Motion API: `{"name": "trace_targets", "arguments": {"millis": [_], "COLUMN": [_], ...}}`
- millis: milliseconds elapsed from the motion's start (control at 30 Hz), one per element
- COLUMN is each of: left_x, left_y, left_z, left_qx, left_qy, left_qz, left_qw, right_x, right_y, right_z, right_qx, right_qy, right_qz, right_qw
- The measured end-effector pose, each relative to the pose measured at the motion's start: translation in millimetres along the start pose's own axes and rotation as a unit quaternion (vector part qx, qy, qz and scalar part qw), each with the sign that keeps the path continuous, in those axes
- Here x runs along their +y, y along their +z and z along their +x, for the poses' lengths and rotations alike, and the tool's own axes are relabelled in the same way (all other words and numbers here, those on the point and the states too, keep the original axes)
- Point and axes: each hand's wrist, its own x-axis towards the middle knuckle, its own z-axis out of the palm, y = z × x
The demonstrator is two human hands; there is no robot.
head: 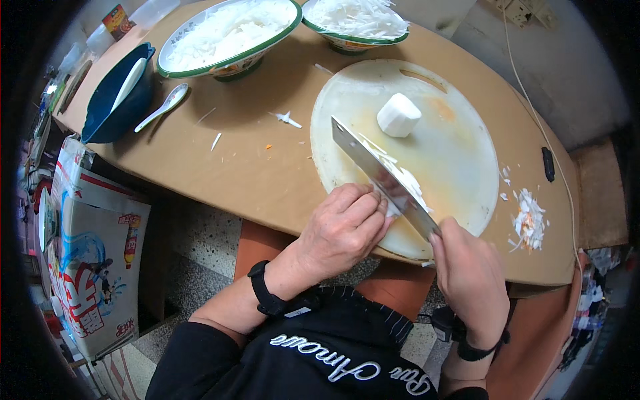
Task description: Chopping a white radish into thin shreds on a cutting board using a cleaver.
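My right hand (467,277) grips the handle end of a cleaver (382,175), whose broad blade stands on edge across a round white plastic cutting board (465,145). With curled fingers, my left hand (347,225) presses a piece of white vegetable (392,207) against the blade's left side; most of that piece is hidden. Thin white shreds (407,181) lie along the blade's other side. Farther back on the board sits a peeled white chunk (398,115), perhaps radish. Two green-rimmed bowls beyond the board, a larger one (240,59) and a smaller one (360,39), are heaped with white shreds.
A dark blue basin (102,117) with a white utensil and a patterned spoon (167,104) are at the left. White and orange scraps (529,220) lie right of the board, near a black marker-like object (548,164) and a cable (537,120). A printed carton (100,250) stands lower left.
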Motion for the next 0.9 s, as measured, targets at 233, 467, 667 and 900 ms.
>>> {"name": "trace_targets", "arguments": {"millis": [233,467,667,900], "left_x": [-0.7,-0.1,0.6,0.7], "left_y": [1.9,2.6,2.0,2.1], "left_z": [-1.9,-2.4,-2.2,-1.9], "left_qx": [0.003,0.006,0.007,0.013], "left_qy": [0.007,0.011,0.005,0.012], "left_qz": [0.004,0.025,0.024,0.023], "left_qw": [1.000,1.000,1.000,1.000], "right_x": [-6.9,2.5,5.5,6.5], "right_y": [14.8,7.5,-3.6,-6.9], "right_z": [16.5,-1.5,-25.4,-34.5], "right_qx": [-0.009,-0.010,-0.007,0.033], "right_qy": [0.004,0.003,0.033,0.024], "right_qz": [0.024,0.028,-0.010,-0.027], "right_qw": [1.000,1.000,0.999,0.999]}}
